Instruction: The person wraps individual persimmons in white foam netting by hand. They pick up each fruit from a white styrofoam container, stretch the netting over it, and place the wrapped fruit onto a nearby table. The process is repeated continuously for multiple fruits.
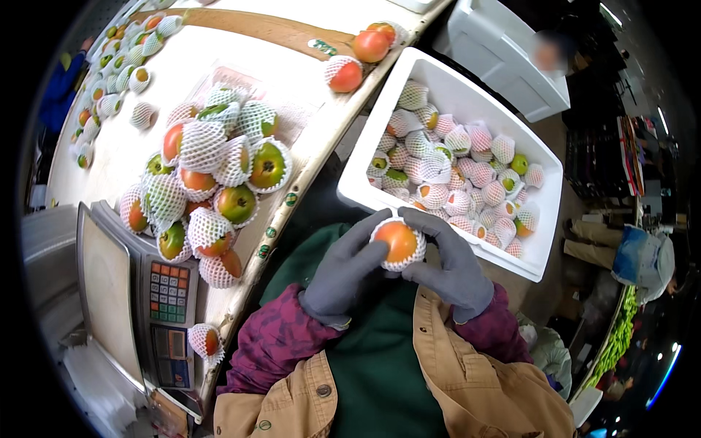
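Observation:
Between my gloved hands is an orange-red tomato (396, 241) in a white foam net sleeve. My left hand (346, 271) grips it from the left, its thumb across the front. On the other side my right hand (452, 263) holds the sleeve between fingers and thumb. Just beyond them stands a white foam box (361, 180) with many tomatoes in pink, white and pale green net sleeves (482, 174). To the left, a pile of sleeved red and green tomatoes (202, 148) lies on a white table (181, 60).
A weighing scale with a keypad (170, 293) stands at the table's left, a single sleeved tomato (206, 341) beside it. Several tomatoes (372, 46) sit near the table's edge (328, 148). Another white foam box (504, 60) stands behind. A person's legs (594, 246) show at right.

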### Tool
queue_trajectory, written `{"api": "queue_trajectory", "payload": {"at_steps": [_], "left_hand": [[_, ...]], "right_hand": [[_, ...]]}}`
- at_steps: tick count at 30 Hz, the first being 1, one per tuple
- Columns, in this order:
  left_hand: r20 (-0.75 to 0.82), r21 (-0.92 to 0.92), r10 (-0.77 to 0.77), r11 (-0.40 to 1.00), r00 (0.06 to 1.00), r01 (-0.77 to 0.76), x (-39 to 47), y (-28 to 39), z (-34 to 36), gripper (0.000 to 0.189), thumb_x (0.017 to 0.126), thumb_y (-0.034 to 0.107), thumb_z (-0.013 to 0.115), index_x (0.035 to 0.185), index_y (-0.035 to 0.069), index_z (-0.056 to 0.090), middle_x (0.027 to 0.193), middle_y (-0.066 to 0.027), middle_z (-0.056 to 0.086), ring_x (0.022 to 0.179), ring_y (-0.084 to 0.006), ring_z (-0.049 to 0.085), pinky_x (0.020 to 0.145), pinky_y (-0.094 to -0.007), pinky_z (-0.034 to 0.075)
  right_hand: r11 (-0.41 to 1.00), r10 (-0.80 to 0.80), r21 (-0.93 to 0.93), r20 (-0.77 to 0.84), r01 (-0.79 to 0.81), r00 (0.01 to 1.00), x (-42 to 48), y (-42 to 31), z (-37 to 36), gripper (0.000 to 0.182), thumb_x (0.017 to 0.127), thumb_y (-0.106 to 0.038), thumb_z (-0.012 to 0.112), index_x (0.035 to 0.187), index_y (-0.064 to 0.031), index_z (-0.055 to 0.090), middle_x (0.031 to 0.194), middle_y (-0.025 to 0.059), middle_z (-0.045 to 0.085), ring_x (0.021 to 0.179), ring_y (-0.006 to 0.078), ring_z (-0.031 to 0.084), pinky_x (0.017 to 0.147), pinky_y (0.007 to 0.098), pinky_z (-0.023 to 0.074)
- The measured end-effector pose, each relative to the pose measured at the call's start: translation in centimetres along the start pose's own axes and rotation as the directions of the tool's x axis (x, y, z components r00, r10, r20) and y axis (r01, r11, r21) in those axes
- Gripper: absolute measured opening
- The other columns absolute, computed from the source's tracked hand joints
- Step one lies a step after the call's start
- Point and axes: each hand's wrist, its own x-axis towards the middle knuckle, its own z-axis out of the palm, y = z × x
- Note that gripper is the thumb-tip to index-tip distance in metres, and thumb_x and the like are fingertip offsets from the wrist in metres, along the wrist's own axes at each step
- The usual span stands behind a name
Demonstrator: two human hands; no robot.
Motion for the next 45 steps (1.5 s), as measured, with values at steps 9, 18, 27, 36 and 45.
{"api": "queue_trajectory", "payload": {"at_steps": [9,18,27,36,45], "left_hand": [[0.017,0.736,0.516,0.573,0.856,-0.360,-0.5,-1.6,-1.6,0.047,0.076,-0.008,0.058,0.122,-0.002,0.046,0.118,-0.0146,0.052,0.110,-0.0235,0.053,0.094,-0.0337,0.043],[0.036,0.950,0.617,0.224,0.786,-0.219,-0.3,-0.1,-2.9,0.020,0.077,-0.008,0.056,0.096,-0.001,0.056,0.100,-0.0122,0.058,0.084,-0.0160,0.060,0.068,-0.0262,0.051],[-0.164,-0.097,0.006,0.995,0.986,-0.022,-0.9,1.1,-4.1,0.021,0.086,0.010,0.054,0.102,-0.002,0.056,0.096,-0.0102,0.062,0.084,-0.0167,0.060,0.077,-0.0304,0.048],[-0.230,-0.044,0.074,0.995,0.970,-0.087,-0.5,0.4,-3.8,0.027,0.087,0.009,0.057,0.110,-0.004,0.055,0.103,-0.0101,0.062,0.093,-0.0165,0.061,0.083,-0.0299,0.048],[-0.164,0.742,0.493,0.633,0.855,-0.223,-1.4,0.8,-2.8,0.029,0.082,0.009,0.064,0.109,0.002,0.057,0.092,-0.0053,0.062,0.082,-0.0179,0.059,0.073,-0.0322,0.047]], "right_hand": [[0.944,0.249,0.245,-0.082,-0.223,0.965,1.4,1.1,2.7,0.063,0.072,-0.016,0.079,0.122,0.0010,0.044,0.112,0.0122,0.054,0.103,0.0166,0.054,0.088,0.0300,0.0471],[0.637,0.343,0.724,0.039,-0.263,0.938,1.2,1.5,3.3,0.055,0.078,-0.012,0.067,0.125,0.0030,0.042,0.117,0.0138,0.052,0.110,0.0220,0.053,0.097,0.0365,0.0432],[0.138,0.264,0.954,0.225,-0.268,0.938,1.3,2.6,3.2,0.057,0.086,-0.019,0.057,0.133,0.0046,0.035,0.131,0.0192,0.043,0.124,0.0315,0.045,0.106,0.0456,0.0376],[-0.153,0.274,0.963,0.256,-0.221,0.927,1.6,3.0,4.1,0.055,0.094,-0.023,0.050,0.137,0.0019,0.027,0.135,0.0209,0.038,0.126,0.0328,0.042,0.107,0.0480,0.0370],[0.686,0.271,0.677,0.104,-0.268,0.957,1.4,1.4,4.4,0.063,0.082,-0.015,0.067,0.133,0.0022,0.036,0.129,0.0167,0.046,0.119,0.0271,0.049,0.101,0.0375,0.0408]]}}
